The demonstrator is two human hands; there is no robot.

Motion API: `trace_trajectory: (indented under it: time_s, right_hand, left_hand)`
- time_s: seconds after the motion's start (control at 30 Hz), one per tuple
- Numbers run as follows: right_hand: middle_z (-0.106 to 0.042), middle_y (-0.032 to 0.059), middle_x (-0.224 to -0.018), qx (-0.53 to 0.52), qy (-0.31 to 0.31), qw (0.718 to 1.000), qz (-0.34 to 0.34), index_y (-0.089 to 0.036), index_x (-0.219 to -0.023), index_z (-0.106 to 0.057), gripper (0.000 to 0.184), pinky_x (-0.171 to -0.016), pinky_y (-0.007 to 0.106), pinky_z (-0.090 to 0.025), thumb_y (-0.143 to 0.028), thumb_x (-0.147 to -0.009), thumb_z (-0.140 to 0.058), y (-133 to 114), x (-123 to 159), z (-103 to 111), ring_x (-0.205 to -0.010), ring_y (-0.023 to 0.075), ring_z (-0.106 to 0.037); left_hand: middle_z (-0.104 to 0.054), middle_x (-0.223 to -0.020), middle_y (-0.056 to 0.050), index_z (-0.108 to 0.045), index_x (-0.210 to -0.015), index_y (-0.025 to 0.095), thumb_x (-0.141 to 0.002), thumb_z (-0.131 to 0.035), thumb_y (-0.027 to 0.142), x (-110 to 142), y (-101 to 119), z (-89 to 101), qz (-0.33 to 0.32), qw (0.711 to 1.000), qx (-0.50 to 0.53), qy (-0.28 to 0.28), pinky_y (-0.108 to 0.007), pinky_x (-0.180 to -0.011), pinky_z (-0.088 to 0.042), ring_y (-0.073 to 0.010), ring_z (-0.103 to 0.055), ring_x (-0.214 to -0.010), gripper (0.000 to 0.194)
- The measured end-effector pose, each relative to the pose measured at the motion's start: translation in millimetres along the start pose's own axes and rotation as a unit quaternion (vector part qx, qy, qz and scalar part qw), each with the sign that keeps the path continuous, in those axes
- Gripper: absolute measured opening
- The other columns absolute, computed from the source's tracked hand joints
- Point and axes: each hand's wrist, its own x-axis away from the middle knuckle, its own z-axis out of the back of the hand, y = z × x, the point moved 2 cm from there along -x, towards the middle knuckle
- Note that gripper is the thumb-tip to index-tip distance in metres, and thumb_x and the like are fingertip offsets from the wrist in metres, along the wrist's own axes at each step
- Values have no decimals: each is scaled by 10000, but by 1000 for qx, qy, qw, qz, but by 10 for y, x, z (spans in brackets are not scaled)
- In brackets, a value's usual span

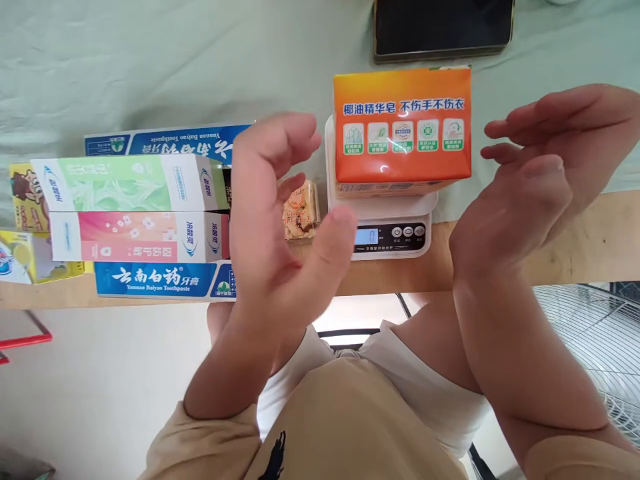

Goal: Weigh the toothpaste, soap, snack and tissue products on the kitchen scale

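My left hand (pixel 285 227) is raised over the table, its fingers bent and its thumb apart; it holds nothing. It hides the right ends of several toothpaste boxes and part of a small clear-wrapped snack pack (pixel 300 210). On a white kitchen scale (pixel 383 253) rests an orange pack of soap (pixel 403 160) with Chinese lettering. The scale's small lit display appears to read 0. My right hand (pixel 530 187) hovers to the right of the soap pack, fingers curved toward it with a gap between, thumb apart. Neither hand touches the pack.
Left of my left hand lie blue toothpaste boxes (pixel 160 280), a green box (pixel 120 183), a pink box (pixel 135 237) and yellow boxes (pixel 50 257). A dark phone-like device (pixel 443 30) lies at the far edge. A wire-grille fan (pixel 585 333) stands at the lower right.
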Motion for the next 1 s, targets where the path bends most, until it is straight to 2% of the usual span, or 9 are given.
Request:
trace_trajectory:
  time_s: [0.07, 0.1, 0.23, 0.33, 0.4, 0.53, 0.7, 0.87, 1.0]
  right_hand:
    - [-551, 20, -1032, -8, -3, 1000, 14, -333, -1122, -640, 377, -755, 327, -437, -571, -864, -502, -4, 0, -42, -956, 142, -614]
    - [-542, 19, -1033, -13, 0, 1000, 16, -314, -1103, -641, 373, -745, 320, -424, -588, -883, -515, -22, 3, -67, -941, 130, -605]
    - [-535, 16, -1053, -7, 20, 1000, -4, -294, -1069, -657, 377, -759, 349, -437, -610, -906, -530, -129, 22, -149, -937, 130, -577]
    - [-541, 11, -1052, 6, 23, 1000, -15, -305, -1072, -665, 321, -801, 367, -452, -539, -919, -507, -179, 31, -165, -944, 132, -563]
    - [-545, 13, -1047, 9, 25, 1000, -11, -291, -1062, -666, 292, -813, 375, -439, -469, -899, -501, -185, 34, -158, -940, 129, -561]
    - [-559, 17, -1050, 16, 27, 999, -16, -293, -1068, -667, 306, -825, 400, -429, -417, -858, -482, -159, 27, -136, -944, 148, -577]
    - [-564, 11, -981, -11, 30, 999, -3, -303, -1027, -689, 286, -771, 376, -396, -431, -839, -515, -120, -2, -104, -901, 129, -586]
    - [-542, 30, -988, -20, 31, 999, -4, -265, -1009, -659, 304, -764, 378, -404, -434, -806, -510, -87, -6, -90, -896, 143, -576]
    - [-530, 35, -963, -32, 33, 999, -13, -257, -995, -641, 298, -764, 377, -408, -430, -778, -531, -90, -26, -95, -888, 149, -576]
  left_hand:
    - [-637, -1314, -27, -639, -1129, 322, -885, -692, 345, -28, -4, -20, -22, 999, 14, -20, -389, -1054, -528, -241, -595, -1327, 250]
    - [-643, -1257, -34, -649, -1106, 309, -883, -672, 307, -50, -10, -31, -40, 999, 33, -12, -385, -992, -532, -238, -615, -1268, 224]
    - [-645, -1124, -11, -662, -1021, 301, -807, -638, 187, -136, -51, -92, -51, 996, 77, 6, -364, -831, -524, -224, -653, -1137, 244]
    - [-642, -1082, -21, -659, -1000, 288, -760, -615, 192, -179, -80, -87, -68, 992, 96, 36, -351, -740, -503, -204, -657, -1052, 262]
    - [-653, -1087, -16, -674, -1019, 292, -753, -648, 219, -199, -116, -56, -78, 992, 98, 30, -367, -752, -522, -217, -663, -1070, 276]
    - [-663, -1169, 28, -693, -1076, 339, -805, -704, 251, -198, -167, -9, -62, 995, 80, -20, -397, -905, -582, -246, -654, -1200, 286]
    - [-639, -1153, -15, -684, -1059, 310, -845, -672, 237, -126, -116, -42, -32, 995, 89, 16, -363, -898, -536, -221, -625, -1170, 227]
    - [-640, -1188, -11, -688, -1116, 320, -906, -691, 301, -142, -137, -16, -58, 995, 77, -33, -343, -905, -553, -218, -631, -1192, 211]
    - [-663, -1182, 0, -705, -1112, 324, -903, -693, 282, -177, -207, 11, -64, 995, 62, -39, -327, -908, -569, -221, -644, -1176, 214]
